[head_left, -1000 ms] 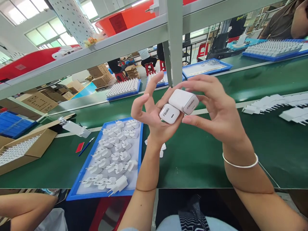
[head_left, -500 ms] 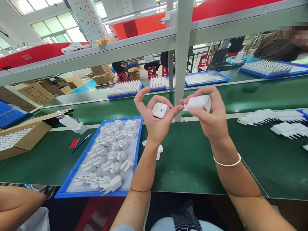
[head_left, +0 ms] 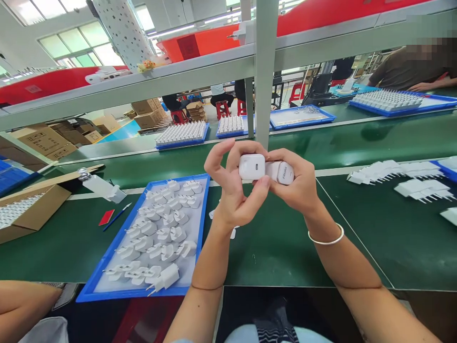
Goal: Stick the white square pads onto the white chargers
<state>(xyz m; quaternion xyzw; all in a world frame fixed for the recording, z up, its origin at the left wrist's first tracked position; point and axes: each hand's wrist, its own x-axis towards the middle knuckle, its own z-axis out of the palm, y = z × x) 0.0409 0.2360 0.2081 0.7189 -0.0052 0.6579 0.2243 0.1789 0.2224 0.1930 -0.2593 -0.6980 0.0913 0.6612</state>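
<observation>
My left hand grips a white charger between thumb and fingers, its end with a small port slot facing me. Close against it, my right hand is closed on a second white charger, tilted, with grey printing on its end. The two chargers meet or nearly meet above the green bench. Below my left wrist lie small white pieces, partly hidden by the arm. To the left, a blue-rimmed tray holds many white plug pieces and one whole charger with pins.
White chargers lie in rows at right. Left are a red card, a blue pen and a cardboard box. A shelf post rises behind my hands. Another person's arm is at lower left.
My hands have come together, bringing the two chargers side by side. The right charger has turned, so its printed end now faces me. The view has shifted slightly.
</observation>
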